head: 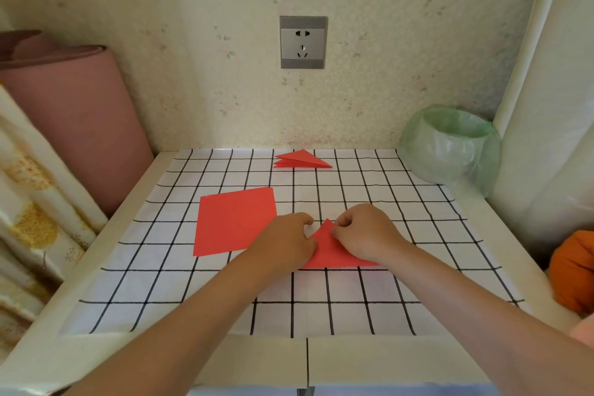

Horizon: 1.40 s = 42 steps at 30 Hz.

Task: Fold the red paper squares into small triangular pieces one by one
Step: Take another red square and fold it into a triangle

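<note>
Bare forearms reach in from the near edge of the white tabletop (154, 190), which carries a smooth white cloth (193, 283) ruled in a black grid. Both hands meet on a red paper triangle (328, 255) lying flat near the middle. The right hand (366, 231) pinches its upper tip between curled fingers. The left hand (286, 241) is curled at the slanted left edge, thumb touching the paper; whether it grips cannot be told. Just left lies a flat red paper square (236, 220). At the far edge sits a pile of folded triangles (300, 160), crisp-edged. A round bin (450, 145) lined with crinkled green plastic stands far right.
</note>
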Tool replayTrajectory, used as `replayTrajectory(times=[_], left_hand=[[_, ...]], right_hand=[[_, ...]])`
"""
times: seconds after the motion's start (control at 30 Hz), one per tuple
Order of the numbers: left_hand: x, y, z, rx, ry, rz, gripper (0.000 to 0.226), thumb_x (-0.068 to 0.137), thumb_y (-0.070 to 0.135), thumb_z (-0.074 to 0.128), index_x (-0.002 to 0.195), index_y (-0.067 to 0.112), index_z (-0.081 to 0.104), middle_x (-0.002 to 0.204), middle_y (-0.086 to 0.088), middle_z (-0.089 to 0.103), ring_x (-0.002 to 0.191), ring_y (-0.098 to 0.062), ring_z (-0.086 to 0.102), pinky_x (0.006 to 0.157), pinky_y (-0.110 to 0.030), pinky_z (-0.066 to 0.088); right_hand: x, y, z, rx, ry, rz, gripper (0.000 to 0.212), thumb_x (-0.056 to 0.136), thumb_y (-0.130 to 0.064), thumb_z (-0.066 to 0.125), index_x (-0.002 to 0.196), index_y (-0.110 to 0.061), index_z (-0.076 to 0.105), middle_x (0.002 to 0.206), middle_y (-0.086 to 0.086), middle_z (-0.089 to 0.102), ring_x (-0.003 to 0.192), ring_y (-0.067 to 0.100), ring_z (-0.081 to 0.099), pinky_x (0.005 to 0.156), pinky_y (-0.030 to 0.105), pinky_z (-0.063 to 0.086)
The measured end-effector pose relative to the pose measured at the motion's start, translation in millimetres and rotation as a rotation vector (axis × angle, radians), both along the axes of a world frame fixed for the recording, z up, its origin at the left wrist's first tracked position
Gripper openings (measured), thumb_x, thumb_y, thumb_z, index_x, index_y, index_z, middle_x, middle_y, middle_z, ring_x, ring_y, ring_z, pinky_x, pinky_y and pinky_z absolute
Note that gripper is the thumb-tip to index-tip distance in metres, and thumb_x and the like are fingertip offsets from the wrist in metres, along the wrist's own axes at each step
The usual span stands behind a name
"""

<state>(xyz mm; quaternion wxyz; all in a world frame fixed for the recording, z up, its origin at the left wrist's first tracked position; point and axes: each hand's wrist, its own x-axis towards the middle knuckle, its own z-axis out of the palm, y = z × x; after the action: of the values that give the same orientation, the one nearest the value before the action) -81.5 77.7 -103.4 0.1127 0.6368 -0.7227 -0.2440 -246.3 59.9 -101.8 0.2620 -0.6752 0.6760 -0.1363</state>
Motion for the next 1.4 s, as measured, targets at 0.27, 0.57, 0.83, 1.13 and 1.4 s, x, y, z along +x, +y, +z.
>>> replayTrajectory(times=[0.27, 0.57, 0.83, 1.13, 1.4], left_hand=[[-8.0, 1.2, -7.7, -0.22, -0.067, -0.122, 0.025, 0.091, 0.018, 0.056, 0.115, 0.017, 0.062, 0.111, -0.001, 0.052, 0.106, -0.019, 0.051, 0.086, -0.03, 0.046], [-9.0, 3.7, -1.7, -0.239, -0.048, -0.24, 0.018, 0.085, 0.017, 0.057, 0.085, 0.016, 0.074, 0.091, -0.001, 0.057, 0.084, -0.018, 0.056, 0.075, -0.041, 0.051], [-12.4, 11.1, -5.3, -0.284, -0.105, -0.25, 0.02, 0.09, 0.022, 0.055, 0.089, 0.014, 0.074, 0.1, -0.001, 0.055, 0.098, -0.017, 0.047, 0.079, -0.037, 0.049], [-21.5, 43.6, -14.5, -0.413, -0.074, -0.377, 0.031, 0.087, 0.006, 0.047, 0.1, 0.013, 0.075, 0.099, -0.004, 0.065, 0.094, -0.022, 0.051, 0.072, -0.032, 0.043], [-19.2, 67.0, -28.8, -0.544, -0.043, -0.359, 0.033, 0.082, 0.021, 0.039, 0.079, 0.012, 0.071, 0.077, -0.002, 0.063, 0.077, -0.025, 0.057, 0.056, -0.03, 0.049]], right_hand=[[6.1, 4.5, -2.6, -0.102, 0.195, 0.027, 0.021, 0.091, -0.037, 0.054, 0.076, -0.029, 0.066, 0.073, -0.012, 0.063, 0.077, 0.013, 0.059, 0.087, 0.034, 0.046], [-1.9, 9.6, -5.6, -0.393, 0.355, 0.112, 0.03, 0.086, -0.049, 0.062, 0.111, -0.032, 0.065, 0.108, -0.008, 0.061, 0.104, 0.018, 0.059, 0.089, 0.035, 0.04], [-15.4, 35.8, -12.9, -0.398, 0.412, 0.376, 0.028, 0.097, -0.035, 0.046, 0.1, -0.034, 0.074, 0.095, -0.007, 0.06, 0.089, 0.019, 0.052, 0.074, 0.034, 0.032], [-17.7, 38.3, -16.2, -0.387, 0.381, 0.329, 0.027, 0.096, -0.038, 0.049, 0.105, -0.031, 0.074, 0.108, -0.005, 0.062, 0.097, 0.021, 0.054, 0.082, 0.036, 0.038], [-18.0, 46.6, -18.7, -0.456, 0.386, 0.337, 0.025, 0.098, -0.036, 0.049, 0.106, -0.034, 0.073, 0.107, -0.005, 0.061, 0.098, 0.023, 0.053, 0.082, 0.036, 0.035]])
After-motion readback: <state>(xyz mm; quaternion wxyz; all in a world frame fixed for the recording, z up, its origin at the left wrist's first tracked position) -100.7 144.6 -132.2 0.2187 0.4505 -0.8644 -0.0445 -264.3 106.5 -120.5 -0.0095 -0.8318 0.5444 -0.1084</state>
